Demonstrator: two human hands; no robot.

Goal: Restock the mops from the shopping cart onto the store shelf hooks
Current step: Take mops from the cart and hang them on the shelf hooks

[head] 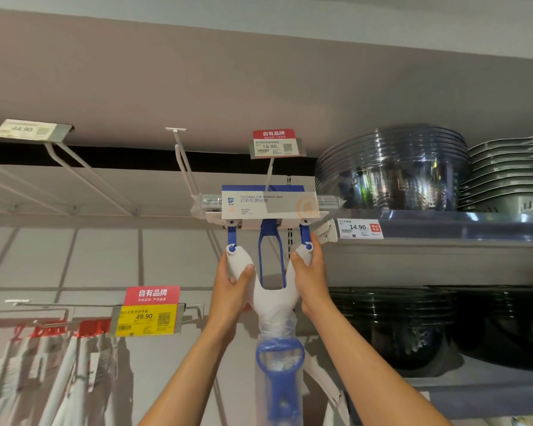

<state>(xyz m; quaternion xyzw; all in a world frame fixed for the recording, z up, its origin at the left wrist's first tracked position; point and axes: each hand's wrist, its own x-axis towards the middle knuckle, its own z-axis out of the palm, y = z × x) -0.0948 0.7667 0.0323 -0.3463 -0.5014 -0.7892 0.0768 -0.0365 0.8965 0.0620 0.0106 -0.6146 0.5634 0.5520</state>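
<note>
White plastic fills both your palms: your left hand [233, 282] wraps the left arm of the mop [268, 298] yoke, thumb across its front, and your right hand [310, 272] curls round the right arm, fingers closed on it. You hold it by both arms probably to keep the wide head level while you steer the carded top onto the hook [270, 172] under the 19.90 tag [274, 144]. The mop is raised overhead, its head just under that tag, handle hanging down between your forearms; whether the card's hole is already on the hook you cannot tell from here.

Mind the right side: the shelf edge [428, 230] and its 14.90 label [360, 229] sit just beside your right fingers, with stacked bowls [394, 170] above. To the left there is open room, only a bare hook [183, 161] nearby. Below left, hanging mops [59, 373] stay well apart from the handle.
</note>
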